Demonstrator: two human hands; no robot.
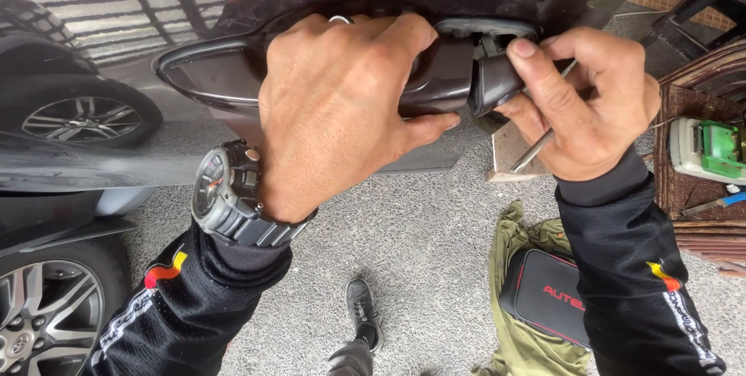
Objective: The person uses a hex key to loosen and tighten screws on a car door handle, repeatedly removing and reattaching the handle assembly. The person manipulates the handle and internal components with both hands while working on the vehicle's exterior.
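My left hand (pixel 338 112) is wrapped over a dark brown car door handle (pixel 439 73) on a glossy dark door panel (pixel 93 143). A grey wristwatch (pixel 229 193) sits on that wrist. My right hand (pixel 594 100) pinches the small end cap of the handle (pixel 493 81) with thumb and fingers. The same hand also holds a thin metal tool (pixel 532 151) whose shaft sticks out below the palm. Both arms wear black sleeves with coloured patches.
On the grey gravel ground lies a black zip case (pixel 544 294) on an olive cloth (pixel 521 345). A wicker shelf (pixel 695 189) at right holds a green and white device (pixel 711 151). An alloy wheel (pixel 39 322) shows lower left; my shoe (pixel 361 310) is below.
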